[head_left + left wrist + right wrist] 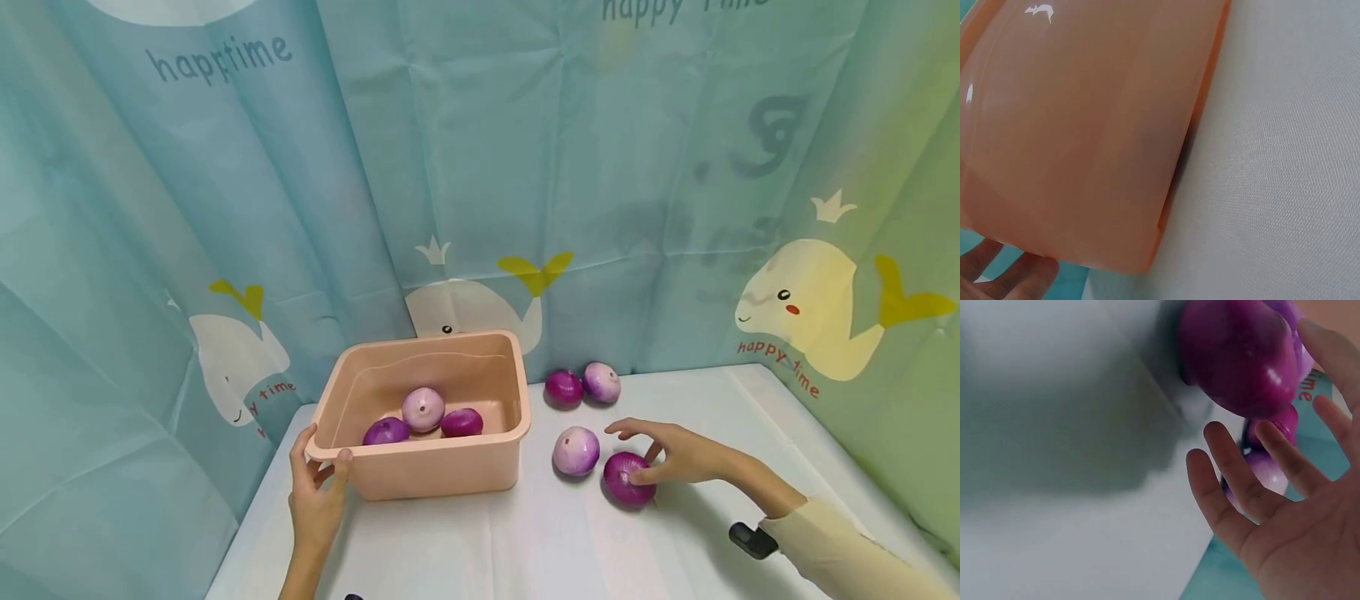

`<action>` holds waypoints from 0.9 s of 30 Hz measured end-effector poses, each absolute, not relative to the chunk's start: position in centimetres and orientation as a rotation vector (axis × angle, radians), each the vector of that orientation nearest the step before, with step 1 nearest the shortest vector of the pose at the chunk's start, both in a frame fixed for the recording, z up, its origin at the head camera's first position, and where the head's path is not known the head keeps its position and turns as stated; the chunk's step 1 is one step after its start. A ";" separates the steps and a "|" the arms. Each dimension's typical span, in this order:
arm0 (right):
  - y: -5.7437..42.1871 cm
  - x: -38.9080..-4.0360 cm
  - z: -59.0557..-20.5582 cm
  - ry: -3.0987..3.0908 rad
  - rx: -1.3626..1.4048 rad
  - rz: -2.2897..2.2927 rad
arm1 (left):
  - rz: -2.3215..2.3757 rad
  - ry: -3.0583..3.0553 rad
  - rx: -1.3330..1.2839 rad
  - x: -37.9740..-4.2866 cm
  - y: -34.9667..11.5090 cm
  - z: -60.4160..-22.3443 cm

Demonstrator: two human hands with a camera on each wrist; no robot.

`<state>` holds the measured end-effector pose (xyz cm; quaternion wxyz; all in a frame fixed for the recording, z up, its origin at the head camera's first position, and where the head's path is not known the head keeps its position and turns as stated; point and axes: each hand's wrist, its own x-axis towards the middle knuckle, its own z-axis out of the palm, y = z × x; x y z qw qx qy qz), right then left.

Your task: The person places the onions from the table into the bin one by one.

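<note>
A pink plastic bin (435,467) stands at the left of the table with several red onions in it, among them a pale one (423,409) and a dark one (462,422). My left hand (317,500) grips the bin's near left corner, thumb on the front rim; its fingers (1032,278) show at the bin's edge in the left wrist view. At the right, my right hand (682,454) is spread over a dark purple onion (628,481), which also shows in the right wrist view. The thumb overlaps this onion; whether it touches, I cannot tell.
Beside the dark onion lies a paler onion (576,452). Farther back, a dark onion (563,389) and a pale one (602,382) sit together near the curtain (487,167). That whale-print curtain encloses the white table (420,550) at the back and sides.
</note>
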<state>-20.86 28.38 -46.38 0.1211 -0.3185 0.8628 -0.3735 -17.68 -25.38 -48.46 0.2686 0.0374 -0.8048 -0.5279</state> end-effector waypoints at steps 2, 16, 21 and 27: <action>28.4 -20.7 -46.8 2.509 -0.958 -1.097 | -1.424 -2.167 0.096 -17.7 -25.4 -48.4; 28.5 -20.5 -47.7 2.489 -1.152 -1.105 | -1.421 -2.182 0.142 -17.7 -25.3 -48.4; 28.6 -20.6 -47.8 2.489 -1.105 -1.096 | -1.413 -2.187 0.149 -17.8 -25.3 -48.6; 28.5 -20.6 -47.7 2.472 -1.079 -1.112 | -1.409 -2.169 0.133 -17.8 -25.3 -48.6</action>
